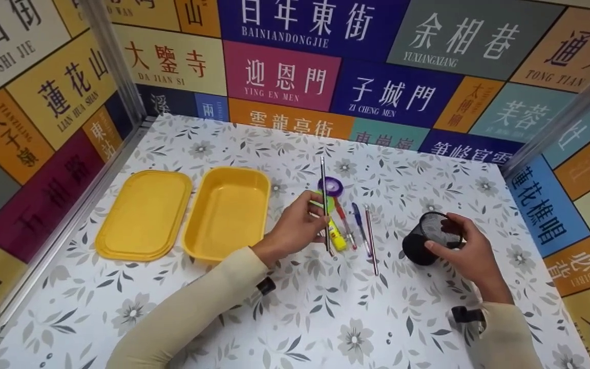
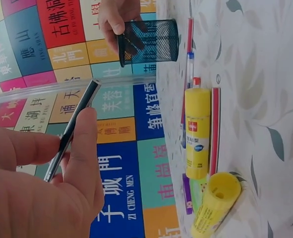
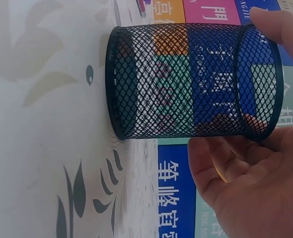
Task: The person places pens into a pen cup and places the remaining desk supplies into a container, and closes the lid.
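My left hand pinches a dark pencil with pale stripes between thumb and fingers, holding it raised over the loose stationery. In the left wrist view the pencil slants up past the thumb. My right hand grips a black mesh pen cup near its rim, thumb on one side and fingers on the other. The right wrist view shows the cup's mesh wall, with its base close to the tablecloth. Below and beside the left hand lies a yellow glue stick.
Right of the left hand lie a red pen, a blue pen and a striped pencil. Behind is a purple ring-shaped item. A yellow box and its lid lie left. Patterned walls enclose the table.
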Tool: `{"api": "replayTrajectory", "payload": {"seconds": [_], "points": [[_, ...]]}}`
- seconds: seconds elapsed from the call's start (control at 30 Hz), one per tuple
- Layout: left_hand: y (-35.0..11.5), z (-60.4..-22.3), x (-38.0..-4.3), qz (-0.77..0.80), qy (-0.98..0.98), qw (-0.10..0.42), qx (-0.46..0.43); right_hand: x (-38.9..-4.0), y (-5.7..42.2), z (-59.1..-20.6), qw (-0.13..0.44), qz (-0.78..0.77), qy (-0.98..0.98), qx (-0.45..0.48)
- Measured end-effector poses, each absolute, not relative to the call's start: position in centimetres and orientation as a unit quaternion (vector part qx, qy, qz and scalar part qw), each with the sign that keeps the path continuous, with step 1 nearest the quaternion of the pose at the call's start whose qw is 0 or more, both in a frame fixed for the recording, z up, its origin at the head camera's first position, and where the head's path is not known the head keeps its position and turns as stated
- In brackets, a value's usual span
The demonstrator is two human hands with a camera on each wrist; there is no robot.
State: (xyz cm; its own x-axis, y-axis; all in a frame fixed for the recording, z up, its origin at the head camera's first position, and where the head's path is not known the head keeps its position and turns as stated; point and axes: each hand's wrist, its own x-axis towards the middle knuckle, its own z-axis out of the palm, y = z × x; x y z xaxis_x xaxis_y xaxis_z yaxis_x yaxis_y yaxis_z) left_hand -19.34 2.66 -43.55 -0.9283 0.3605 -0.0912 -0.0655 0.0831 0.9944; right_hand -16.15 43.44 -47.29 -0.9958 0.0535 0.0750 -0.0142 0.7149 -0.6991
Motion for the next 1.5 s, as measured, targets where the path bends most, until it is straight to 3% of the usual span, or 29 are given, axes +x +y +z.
{"api": "replayTrajectory", "payload": {"seconds": [0.77,1.27,1.5], "points": [[8.6,-41.0,-20.4,0.722,0.647,0.184,0.161,-16.4,43.5,-47.5,0.033,0.384,-0.923,-0.011],[14.9,-40.2,-20.2,0.705,0.668,0.161,0.175,-16.5,43.6,-47.9,0.041,0.391,-0.919,0.0],[17.5,-40.4,-20.3,0.673,0.703,0.123,0.195,-16.6,43.7,-47.5,0.04,0.391,-0.92,0.002]]}}
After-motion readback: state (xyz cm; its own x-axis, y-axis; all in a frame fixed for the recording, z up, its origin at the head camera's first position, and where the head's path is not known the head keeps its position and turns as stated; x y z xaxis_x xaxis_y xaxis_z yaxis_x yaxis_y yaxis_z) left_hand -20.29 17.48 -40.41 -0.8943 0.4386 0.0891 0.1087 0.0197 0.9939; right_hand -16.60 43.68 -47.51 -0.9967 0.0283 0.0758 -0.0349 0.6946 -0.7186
